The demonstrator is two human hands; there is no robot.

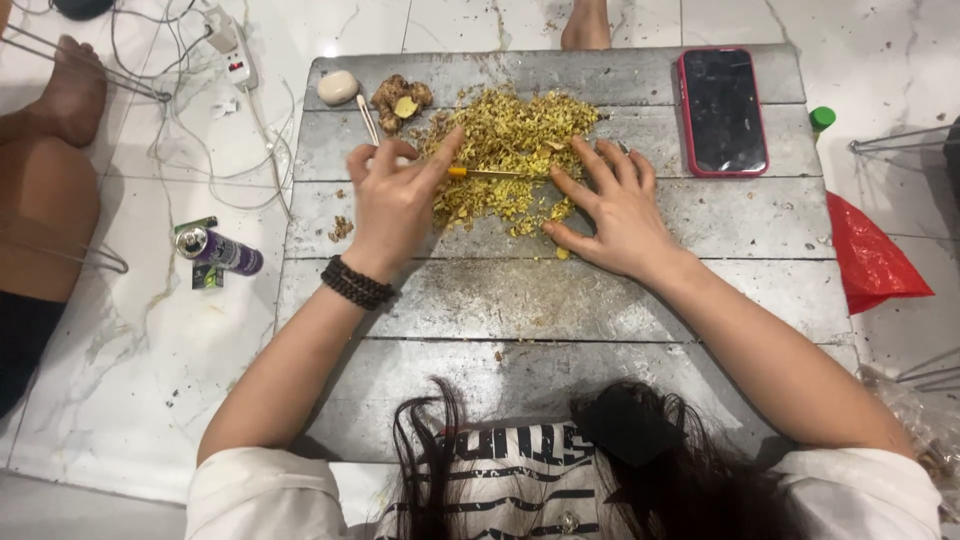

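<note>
Yellow, loose chopped ginger pile (pixel 505 150) crumbles easily; your left hand (pixel 395 200) pinches a yellow-handled knife (pixel 490 173), your right hand (pixel 615 210) rests splayed, holding nothing.

Single view only, head-mounted, looking almost straight down from above the person's own hair and striped shirt (pixel 520 480). Facing forward across a grey wooden board (pixel 560 300) lying on a white marble floor (pixel 120 380). Sitting close: both forearms filling the lower half, left hand (pixel 392 200) and right hand (pixel 615 215) falling near frame centre. Board nearly spanning the frame width, far edge reaching close to the top. Taking in floor strips at both sides, a phone (pixel 722 110) at upper right, another person's foot (pixel 70 90) at upper left. No second view sharing the scene.
</note>
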